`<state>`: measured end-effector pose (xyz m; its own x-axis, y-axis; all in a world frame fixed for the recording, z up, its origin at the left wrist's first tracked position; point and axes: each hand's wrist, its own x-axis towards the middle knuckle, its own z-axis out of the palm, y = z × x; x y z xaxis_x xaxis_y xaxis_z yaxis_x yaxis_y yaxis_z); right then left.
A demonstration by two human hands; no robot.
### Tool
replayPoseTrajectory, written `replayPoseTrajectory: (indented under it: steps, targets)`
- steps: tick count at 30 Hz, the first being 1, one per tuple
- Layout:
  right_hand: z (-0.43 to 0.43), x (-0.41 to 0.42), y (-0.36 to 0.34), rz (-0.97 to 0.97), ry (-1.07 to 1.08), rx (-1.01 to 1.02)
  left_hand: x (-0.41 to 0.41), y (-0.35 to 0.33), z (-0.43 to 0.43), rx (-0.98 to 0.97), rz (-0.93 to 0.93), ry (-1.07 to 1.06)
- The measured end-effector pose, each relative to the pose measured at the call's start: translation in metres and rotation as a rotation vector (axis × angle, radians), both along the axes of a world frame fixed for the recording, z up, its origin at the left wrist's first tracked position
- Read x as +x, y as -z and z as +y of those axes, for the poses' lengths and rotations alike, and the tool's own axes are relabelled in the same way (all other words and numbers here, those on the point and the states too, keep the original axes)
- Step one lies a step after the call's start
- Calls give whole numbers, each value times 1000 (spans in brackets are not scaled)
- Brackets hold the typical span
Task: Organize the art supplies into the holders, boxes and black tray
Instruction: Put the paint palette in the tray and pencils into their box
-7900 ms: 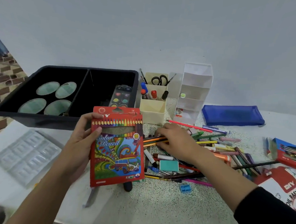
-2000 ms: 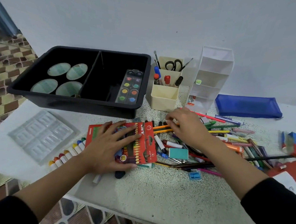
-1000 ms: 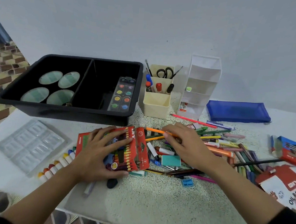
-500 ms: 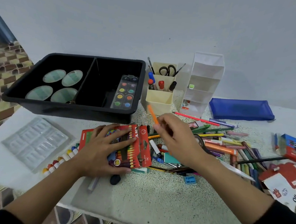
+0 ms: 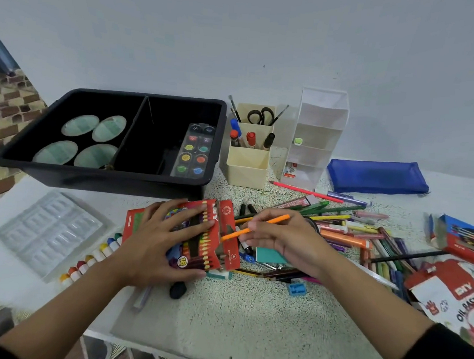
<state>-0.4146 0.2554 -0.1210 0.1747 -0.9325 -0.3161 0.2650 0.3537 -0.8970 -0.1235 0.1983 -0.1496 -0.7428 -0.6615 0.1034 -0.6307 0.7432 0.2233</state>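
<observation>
Logging positions, left to right. A clear plastic insert (image 5: pixel 50 228) lies flat at the desk's (image 5: pixel 248 320) left edge. A row of oil pastels (image 5: pixel 90 261) lies just beside it.

Behind them sits the black tray (image 5: pixel 107 176), which has two compartments:
- Left compartment: four pale green oval discs (image 5: pixel 78 140).
- Right compartment: a watercolour palette (image 5: pixel 194 154) against the right wall.

In front of the tray, the red colour pencil box (image 5: pixel 196 258) lies flat on the desk with its end flap open to the right. The left grip (image 5: pixel 167 239) is wide, its fingers spread flat and pressing on the box top. A small black object (image 5: pixel 178 288) lies just below the box.

The right grip (image 5: pixel 284 244) holds an orange pencil (image 5: pixel 255 227) pinched between thumb and fingers. The pencil is tilted, with its lower end over the box's open flap. Under this grip are a teal eraser (image 5: pixel 269 256) and a blue sharpener (image 5: pixel 297 288).

Behind, a cream holder (image 5: pixel 248 166) carries scissors (image 5: pixel 260 116), brushes and markers. Beside it stands a white tiered holder (image 5: pixel 314 145).

Further right:
- A loose pile of pencils and pens (image 5: pixel 352 232) covers the desk.
- A blue pouch (image 5: pixel 376 176) lies flat behind the pile.
- At the far right are an open pencil carton (image 5: pixel 467 237) and an oil pastel box (image 5: pixel 452 292).
</observation>
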Motion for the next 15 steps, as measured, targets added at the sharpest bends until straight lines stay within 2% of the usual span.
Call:
replayPoseTrajectory:
  steps: [5, 10, 15]
  targets:
    - [-3, -16, -7, 110, 9, 0, 2, 2, 0, 6, 3, -5]
    - [-3, -7, -6, 233, -141, -66, 2, 6, -2, 18, -24, 17]
    - [-9, 8, 0, 225, -158, -81, 1, 12, 0, 26, -58, 17]
